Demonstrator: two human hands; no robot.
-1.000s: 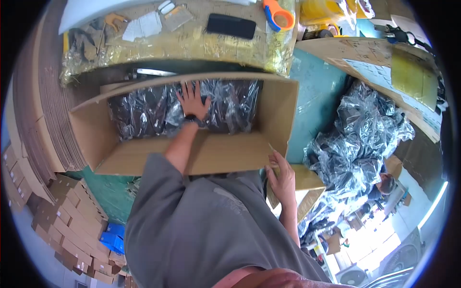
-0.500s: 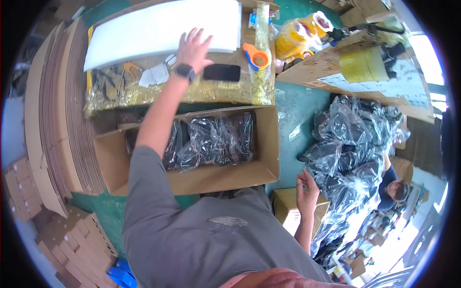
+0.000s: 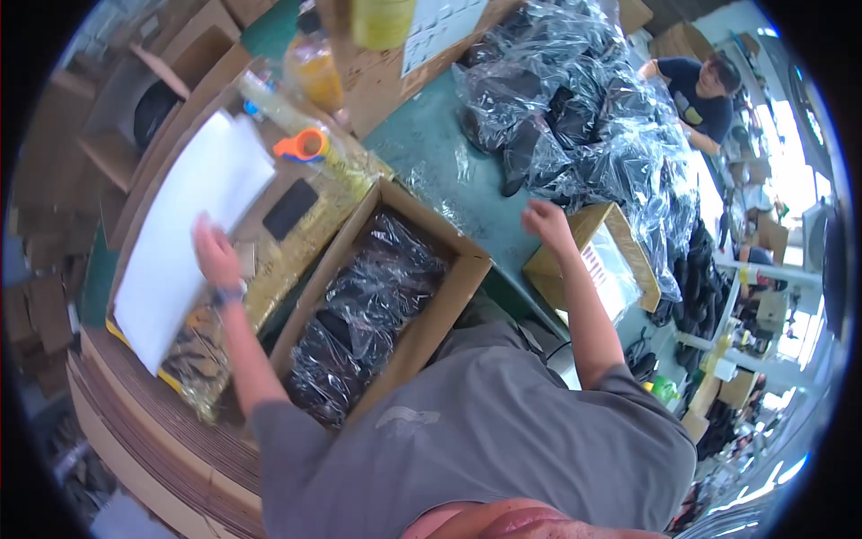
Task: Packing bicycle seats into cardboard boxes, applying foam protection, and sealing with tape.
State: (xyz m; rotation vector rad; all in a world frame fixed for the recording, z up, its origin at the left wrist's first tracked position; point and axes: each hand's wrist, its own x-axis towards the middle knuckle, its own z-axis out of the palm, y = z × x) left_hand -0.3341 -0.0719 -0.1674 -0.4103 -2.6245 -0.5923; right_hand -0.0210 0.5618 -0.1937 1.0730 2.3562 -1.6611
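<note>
My left hand, blurred by motion and with a watch on its wrist, is at the edge of a stack of white sheets. Its fingers look stretched out and I see nothing in them. A long open carton in front of me contains dark items in clear plastic bags. My right hand hovers, loosely bent and empty, between a small cardboard box and a heap of bagged dark goods on the green table.
Behind the carton, an orange and blue tape dispenser and a black phone lie on a tape-covered box top. Flattened cardboard is stacked at the lower left. Another person is beyond the heap.
My view has turned toward the right, so the carton and sheets now appear slanted on the left. My left hand is still by the white sheets; my right hand has lifted toward the heap.
</note>
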